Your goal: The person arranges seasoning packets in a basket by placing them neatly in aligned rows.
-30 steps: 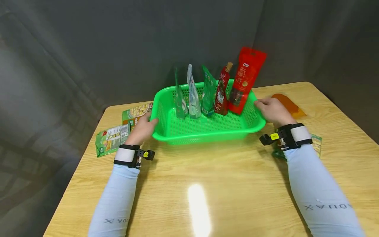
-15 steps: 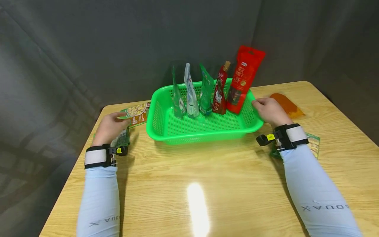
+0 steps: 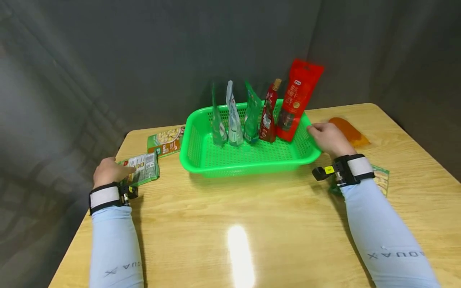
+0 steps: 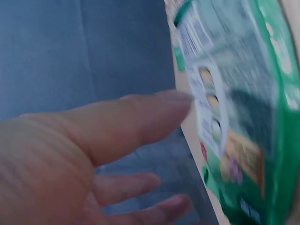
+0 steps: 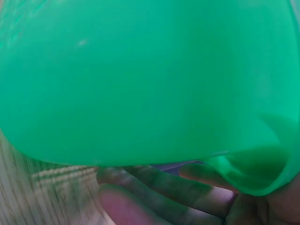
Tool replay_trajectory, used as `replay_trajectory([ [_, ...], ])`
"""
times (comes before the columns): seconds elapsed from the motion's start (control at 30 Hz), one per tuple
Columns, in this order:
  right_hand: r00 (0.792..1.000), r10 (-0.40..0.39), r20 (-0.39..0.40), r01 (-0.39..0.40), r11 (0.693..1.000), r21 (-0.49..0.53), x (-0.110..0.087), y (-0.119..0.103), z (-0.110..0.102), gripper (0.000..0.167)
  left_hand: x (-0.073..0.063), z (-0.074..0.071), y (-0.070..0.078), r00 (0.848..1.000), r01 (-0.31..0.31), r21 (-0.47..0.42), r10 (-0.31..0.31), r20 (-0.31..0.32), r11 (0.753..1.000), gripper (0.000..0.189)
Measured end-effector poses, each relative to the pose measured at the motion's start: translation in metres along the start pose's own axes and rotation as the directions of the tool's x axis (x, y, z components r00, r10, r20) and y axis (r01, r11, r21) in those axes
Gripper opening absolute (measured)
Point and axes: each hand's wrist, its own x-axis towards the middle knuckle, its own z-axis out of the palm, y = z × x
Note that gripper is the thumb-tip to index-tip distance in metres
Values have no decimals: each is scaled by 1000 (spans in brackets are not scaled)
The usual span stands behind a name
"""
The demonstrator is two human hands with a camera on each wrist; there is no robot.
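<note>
A green plastic basket (image 3: pixel 248 167) stands at the back of the table. My right hand (image 3: pixel 330 138) grips its right end; in the right wrist view the fingers (image 5: pixel 159 197) curl under the basket's rim. Inside it several packages stand in a row: green pouches, a whitish pouch (image 3: pixel 235 124), a dark red pouch with a cork-like top (image 3: pixel 267 116) and a tall red bag (image 3: pixel 297 98). At the table's left edge my left hand (image 3: pixel 111 173) is beside a green food packet (image 3: pixel 145 166). Its thumb reaches over the packet (image 4: pixel 239 103) and the fingers are spread, holding nothing.
Behind the left packet lies a green and brown food packet (image 3: pixel 166 141). An orange-red packet (image 3: pixel 348 130) lies right of the basket. Another packet (image 3: pixel 381 180) is partly hidden under the right forearm. A dark curtain (image 3: pixel 230 44) hangs behind the table.
My left hand has let go of the basket's left end and moved left and nearer, to the green packet at the table edge. My right hand has stayed on the basket.
</note>
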Motion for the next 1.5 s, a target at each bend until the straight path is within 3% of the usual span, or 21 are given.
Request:
replay_trajectory([
  [0.23,1000,-12,-3,11,998,-62,-2,4,-1,66,-3,6,-9,995,76,120,-83,57,990,73],
  [0.6,1000,-16,-1,16,996,-90,-2,2,-2,66,-4,6,-13,991,83,67,-89,103,994,73],
  [0.8,1000,-21,-15,19,997,-77,-1,1,-2,65,-2,1,-7,999,24,-9,-24,22,1000,59],
  [0.9,1000,-16,-20,15,998,-68,-1,1,-3,64,-4,-4,1,999,-25,-93,22,-32,995,52],
  [1.07,1000,-17,-23,16,998,-59,-2,1,-4,64,-12,-12,20,990,-137,-296,117,-85,945,44],
  [1.13,1000,-19,-23,18,998,-57,-3,1,-4,64,-16,-14,30,987,-156,-352,129,-98,923,45],
  [1.37,999,-26,-36,24,998,-61,-3,-1,-1,61,-40,-27,60,960,-251,-450,163,-226,857,48],
  [1.5,998,-43,-55,39,997,-70,-3,-3,1,58,-52,-36,72,949,-304,-491,216,-229,816,49],
])
